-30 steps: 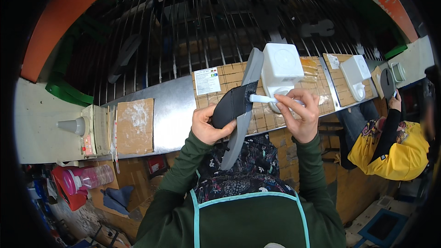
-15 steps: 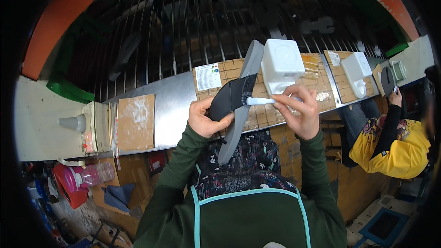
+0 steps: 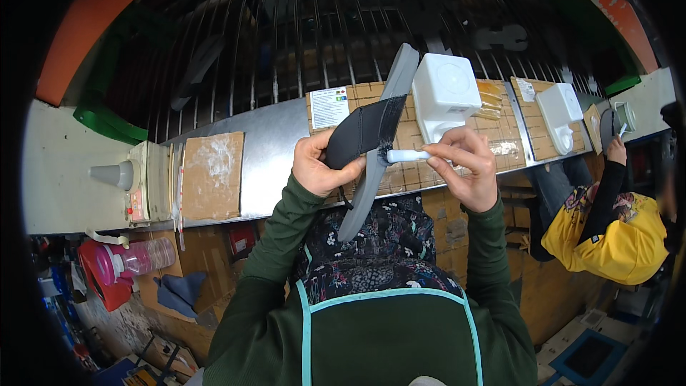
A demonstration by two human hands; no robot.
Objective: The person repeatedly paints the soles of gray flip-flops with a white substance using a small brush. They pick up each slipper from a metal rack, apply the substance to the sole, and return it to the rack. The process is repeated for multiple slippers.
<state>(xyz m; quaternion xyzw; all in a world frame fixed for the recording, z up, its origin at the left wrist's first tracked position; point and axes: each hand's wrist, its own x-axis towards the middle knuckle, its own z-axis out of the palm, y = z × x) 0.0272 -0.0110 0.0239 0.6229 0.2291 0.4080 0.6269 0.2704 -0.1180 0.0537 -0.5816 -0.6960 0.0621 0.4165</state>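
Note:
A slide sandal with a grey sole (image 3: 402, 71) and a black strap (image 3: 355, 134) is held on edge, tilted, above the bench. My left hand (image 3: 318, 166) is closed around the strap, the thumb on its near side close to the sole. Between the fingertips of my right hand (image 3: 468, 168) is a white-handled brush (image 3: 409, 156). Its dark bristles touch the strap's edge where it meets the sole; their tip is partly hidden. Just beyond the brush stands a white, box-shaped container (image 3: 446, 87) on a cardboard-covered part of the bench.
Behind the bench runs a rack of metal bars (image 3: 293, 50) with dark soles on it. A stained cardboard sheet (image 3: 213, 175) lies at left, near a grey cone (image 3: 113, 175). At right, a co-worker in yellow (image 3: 622, 243) sits near a second white container (image 3: 559, 116).
The brush has shifted slightly down to the strap-sole joint, and the strap's edge there looks darker. The sandal stays in my left hand. The co-worker's hand has moved slightly.

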